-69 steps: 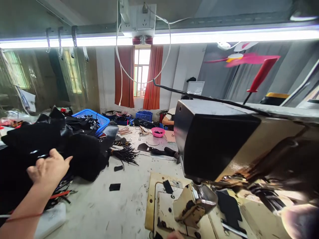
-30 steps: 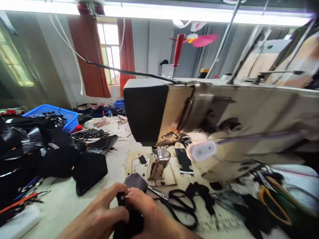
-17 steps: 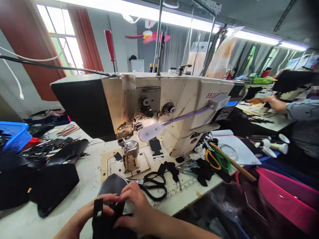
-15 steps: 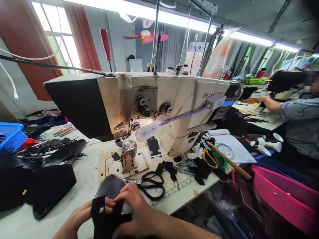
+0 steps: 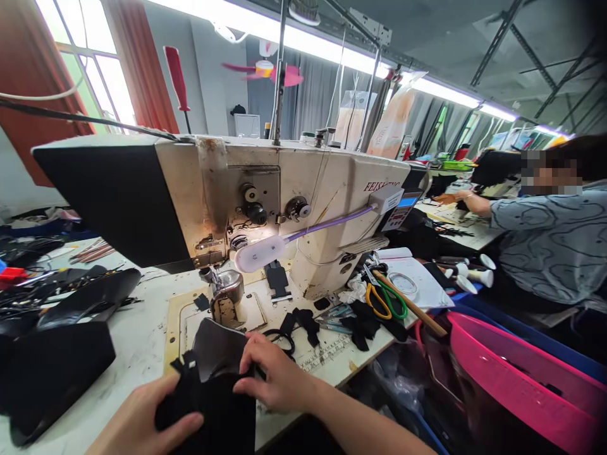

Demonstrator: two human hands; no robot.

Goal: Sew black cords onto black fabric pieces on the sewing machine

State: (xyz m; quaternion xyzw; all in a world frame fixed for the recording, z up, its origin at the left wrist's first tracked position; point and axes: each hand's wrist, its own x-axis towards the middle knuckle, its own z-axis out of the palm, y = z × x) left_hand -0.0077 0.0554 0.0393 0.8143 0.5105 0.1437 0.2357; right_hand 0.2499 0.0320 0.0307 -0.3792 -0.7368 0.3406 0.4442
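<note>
Black fabric piece (image 5: 219, 414) gripped by left hand (image 5: 137, 424) and right hand (image 5: 275, 377) at table (image 5: 135, 338) edge.

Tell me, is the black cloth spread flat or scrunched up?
Scrunched up. The left hand and right hand grip the black cloth, which bunches in folds between them.

Count on inspection:

- Sewing machine (image 5: 303, 189): one, 12 o'clock.
- Gooseneck lamp (image 5: 258, 254): one, mounted on it.
- Red-handled screwdriver (image 5: 176, 72): one, 11 o'clock.
- Pink tub (image 5: 521, 385): one, 4 o'clock.
- Wooden stick (image 5: 410, 303): one, 4 o'clock.
- Co-worker (image 5: 545, 240): one, 3 o'clock.
- Wearer's hands: two, left hand (image 5: 137, 423) and right hand (image 5: 275, 379), 6 o'clock.
- Black leather piece (image 5: 218, 379): one, 6 o'clock.
</note>
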